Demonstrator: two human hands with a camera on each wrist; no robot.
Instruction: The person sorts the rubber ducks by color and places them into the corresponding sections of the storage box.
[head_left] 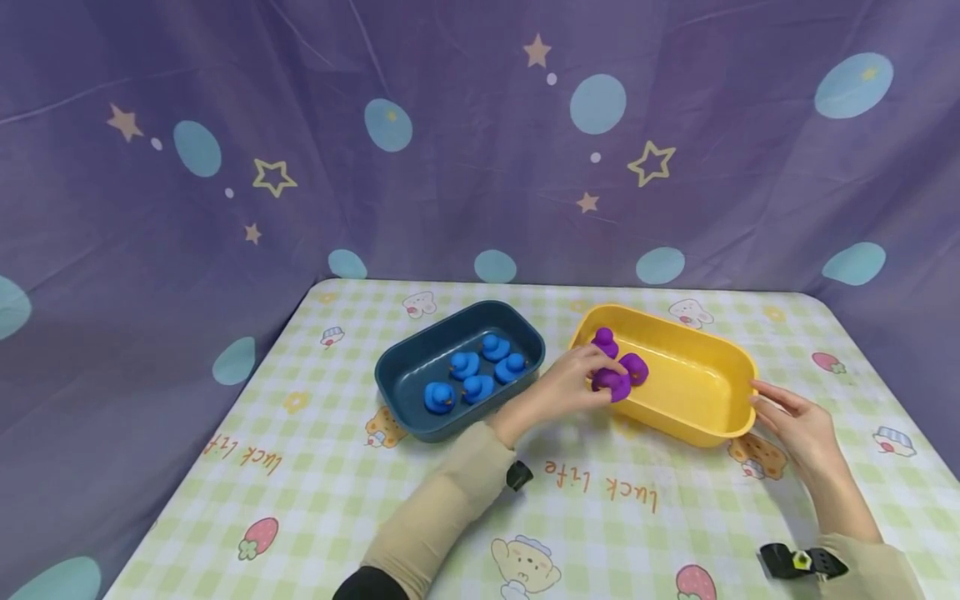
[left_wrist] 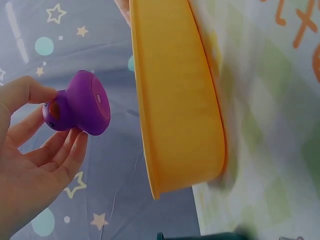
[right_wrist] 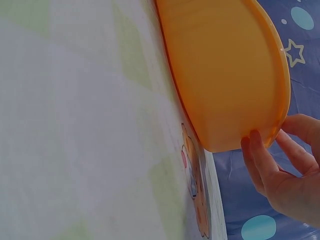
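My left hand pinches a purple toy duck over the near left end of the yellow basin. The left wrist view shows that duck tipped sideways, thumb and fingers around its head, its flat base facing the basin. Two more purple ducks, one farther back and one to the right, are in the basin's left end. At the opposite end, my right hand holds the basin's rim. In the right wrist view, its fingertips press the outer wall close under the edge.
To the left stands a dark blue basin with several blue toy ducks in it. A checked, cartoon-printed cloth covers the table, and a purple patterned curtain hangs behind it.
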